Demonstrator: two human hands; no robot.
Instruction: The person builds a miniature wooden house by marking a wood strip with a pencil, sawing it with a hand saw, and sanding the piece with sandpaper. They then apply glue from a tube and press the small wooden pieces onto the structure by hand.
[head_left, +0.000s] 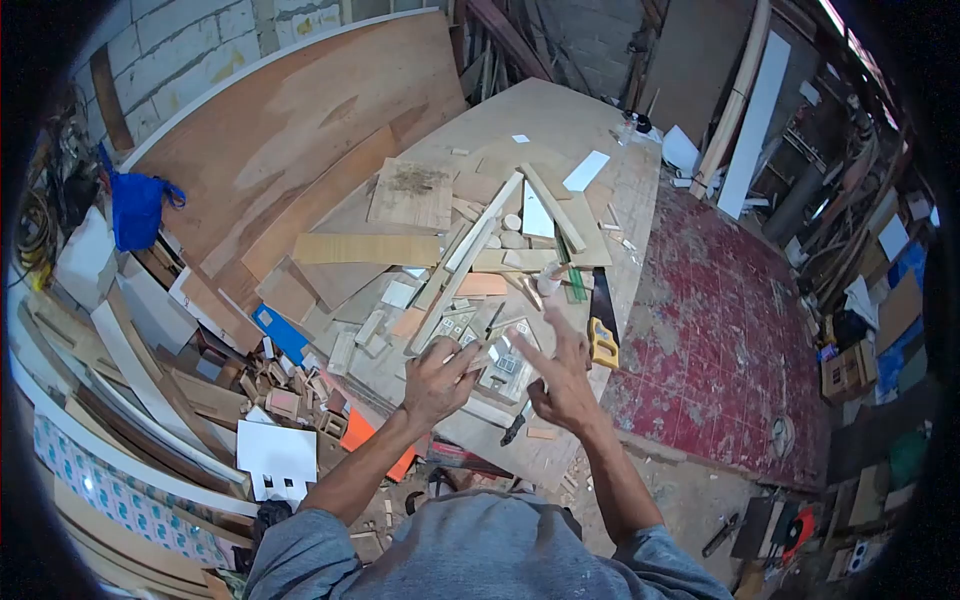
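My left hand (pixel 437 382) is closed, with thumb and fingers pinching a small pale piece (pixel 484 358) whose kind I cannot make out. Just right of it, my right hand (pixel 563 378) is raised with its fingers apart and slightly blurred; nothing shows in it. Between and below the hands lies a flat model house front (pixel 507 368) with small white-framed windows. A second small windowed piece (pixel 457 326) lies beyond my left hand. A handsaw with a yellow handle (pixel 603 342) rests right of my right hand. A dark-handled tool (pixel 515 430) lies near the table's front edge.
Wood strips (pixel 485 225), round discs (pixel 513 222) and a plywood square (pixel 411 194) cover the table (pixel 560 120). A large plywood sheet (pixel 300 100) leans at the left. Offcuts (pixel 285 403) are heaped below it. The red floor (pixel 720 330) is right of the table.
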